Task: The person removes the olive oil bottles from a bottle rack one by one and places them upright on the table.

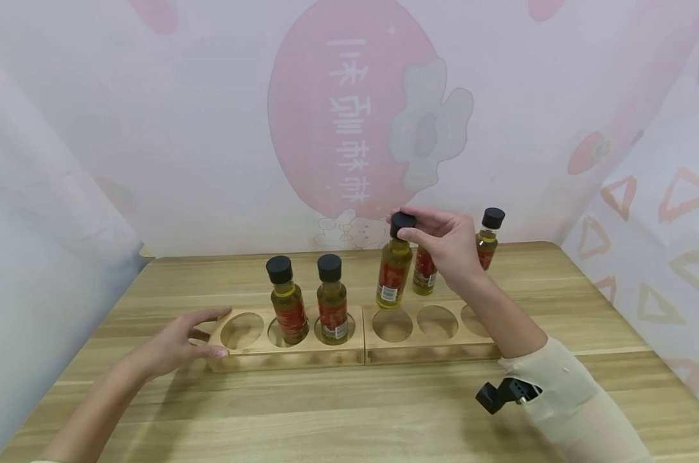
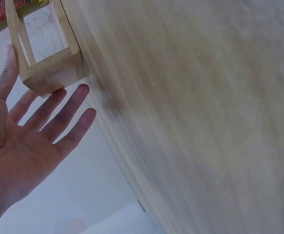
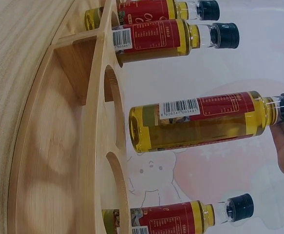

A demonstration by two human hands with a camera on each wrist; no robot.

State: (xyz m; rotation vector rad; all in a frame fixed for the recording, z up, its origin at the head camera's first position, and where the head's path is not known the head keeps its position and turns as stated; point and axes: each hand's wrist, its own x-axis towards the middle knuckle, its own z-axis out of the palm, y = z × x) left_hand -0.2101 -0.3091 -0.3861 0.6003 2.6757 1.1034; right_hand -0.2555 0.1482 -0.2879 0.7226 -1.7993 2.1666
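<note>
Plainly, right hand [image 1: 442, 241] pinches red-labelled bottle [image 1: 393, 273], barcode [image 3: 179, 107] ending 003491; left hand [image 1: 172, 341], spread, touches rack [image 1: 291, 360]

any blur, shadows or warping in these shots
Head: soft, even light, a faint shadow on the wooden table beside the left forearm; left wrist: dim and hazy, the wood grain soft and blurred; right wrist: lens distortion seems to bow the wooden bottle rack, yet the barcode on the raised oil bottle stays fairly sharp.
</note>
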